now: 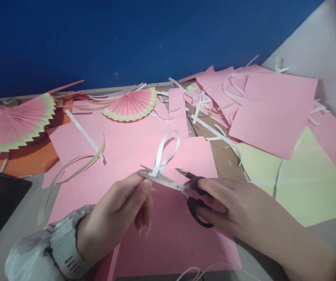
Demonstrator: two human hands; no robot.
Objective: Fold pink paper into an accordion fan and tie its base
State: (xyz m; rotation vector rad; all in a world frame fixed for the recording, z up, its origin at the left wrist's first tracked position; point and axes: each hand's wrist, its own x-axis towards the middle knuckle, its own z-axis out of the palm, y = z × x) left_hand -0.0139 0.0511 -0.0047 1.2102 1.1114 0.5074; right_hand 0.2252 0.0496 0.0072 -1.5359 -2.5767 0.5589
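My left hand (121, 210) pinches the lower ends of a looped white paper strip (158, 158) between thumb and forefinger. In my right hand (232, 207) are scissors (168, 182) with black handles, fingers through the loops. Their blades lie slightly apart around the strip's base, close to my left fingertips. A pen (184, 172) with a dark barrel and metal tip also sticks out from my right hand, beside the upper handle. Pink paper sheets (174, 249) lie beneath both hands.
Pleated pink fans with yellow-green edges (133, 103) lie at the back left. White paper scraps (214, 130) and a pink sheet (273, 113) are at the right, near pale yellow paper (311, 187). A black phone-like device (1, 207) sits left. A blue wall (127, 43) stands behind.
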